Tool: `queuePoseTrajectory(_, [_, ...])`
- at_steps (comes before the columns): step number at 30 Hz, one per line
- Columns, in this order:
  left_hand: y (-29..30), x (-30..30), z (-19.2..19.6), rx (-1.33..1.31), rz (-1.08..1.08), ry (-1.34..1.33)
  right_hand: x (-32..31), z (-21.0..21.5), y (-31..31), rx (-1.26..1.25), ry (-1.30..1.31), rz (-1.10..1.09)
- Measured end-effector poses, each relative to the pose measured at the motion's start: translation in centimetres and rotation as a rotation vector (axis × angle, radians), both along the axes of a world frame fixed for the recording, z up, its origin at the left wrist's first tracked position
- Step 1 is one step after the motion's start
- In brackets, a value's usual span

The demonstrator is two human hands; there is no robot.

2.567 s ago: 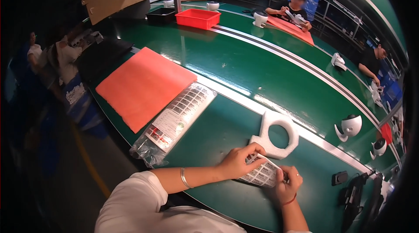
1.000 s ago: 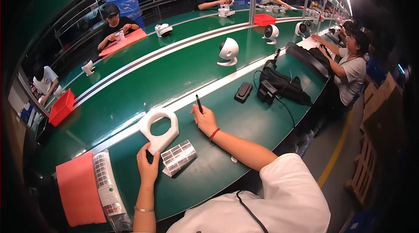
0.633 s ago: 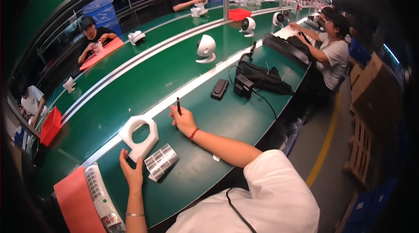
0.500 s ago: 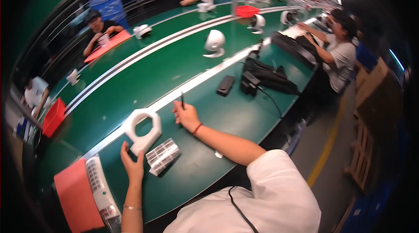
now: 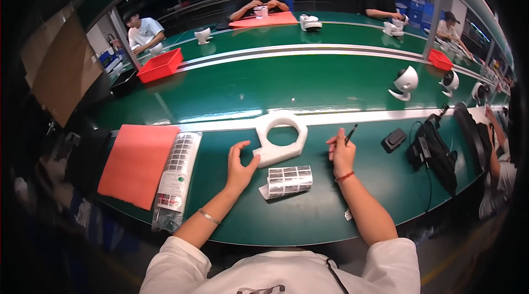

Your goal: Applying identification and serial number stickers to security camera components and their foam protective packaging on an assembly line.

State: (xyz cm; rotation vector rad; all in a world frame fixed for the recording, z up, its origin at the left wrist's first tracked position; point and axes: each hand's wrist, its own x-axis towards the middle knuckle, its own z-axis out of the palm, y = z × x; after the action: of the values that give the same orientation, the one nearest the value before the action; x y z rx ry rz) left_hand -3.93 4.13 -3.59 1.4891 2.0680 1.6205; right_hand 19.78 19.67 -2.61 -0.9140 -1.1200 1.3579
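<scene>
The left hand (image 5: 241, 170), fingers parted, is beside a white foam ring (image 5: 275, 154), perhaps touching it; the right hand (image 5: 343, 156) grips a slim black pen (image 5: 351, 134). Between the hands, a curled white label sheet (image 5: 289, 179) lies on the green tabletop (image 5: 259, 221), its print illegible.

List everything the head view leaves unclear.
All in the head view:
The pen: lower end hidden by the right hand.
The left hand and the foam: looking down hides whether they touch.
The stickers: print too small.
The co-worker at far right: cut off by the dark rim.
</scene>
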Motion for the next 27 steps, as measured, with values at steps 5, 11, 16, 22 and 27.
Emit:
queuePoseTrajectory(5, [-0.7,0.4,1.0,-0.083,-0.064,0.055,0.1,-0.3,0.0,-0.059,0.105,-0.045])
queuePoseTrajectory(11, [-1.4,0.8,2.3,-0.158,-0.134,-0.005,0.8,-0.7,-0.1,-0.032,-0.014,-0.008])
queuePoseTrajectory(16, [-1.6,0.2,2.6,-0.218,-0.165,-0.056,0.4,0.0,-0.6,-0.053,-0.098,0.006])
queuePoseTrajectory(22, [-1.9,0.2,2.8,-0.26,-0.207,-0.006,0.6,0.7,-0.7,-0.009,-0.204,0.062])
queuePoseTrajectory(27, [-2.1,0.2,2.9,-0.285,-0.22,0.032,0.8,0.7,-0.7,0.034,-0.206,0.113])
